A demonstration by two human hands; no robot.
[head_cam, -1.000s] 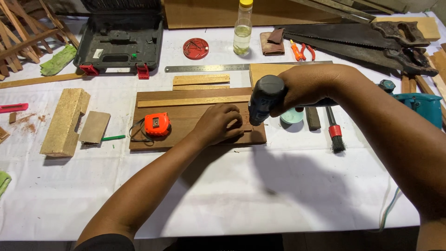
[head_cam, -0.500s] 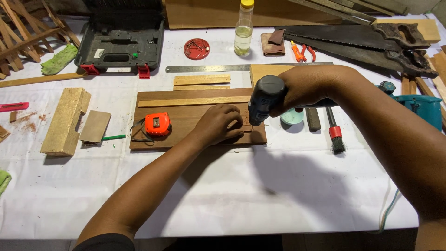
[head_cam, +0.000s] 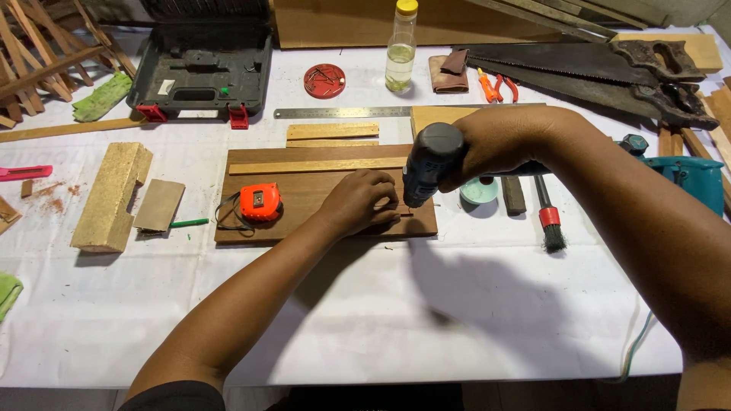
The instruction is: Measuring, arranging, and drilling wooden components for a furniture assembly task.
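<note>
Right hand (head_cam: 487, 148) wrapped around a dark power drill (head_cam: 428, 164), nose pointed down at the brown board (head_cam: 304, 199).

Left hand (head_cam: 358, 202) lies flat on that board, fingers spread right beside the drill tip, holding nothing. The board sits mid-table on the white cloth (head_cam: 381, 320), with an orange tape measure (head_cam: 260, 202) on its left part and a pale wood strip (head_cam: 316, 165) along the top.

Two handsaws (head_cam: 586, 65) (stacked), one drill (head_cam: 428, 164), one tape measure (head_cam: 259, 204).
</note>
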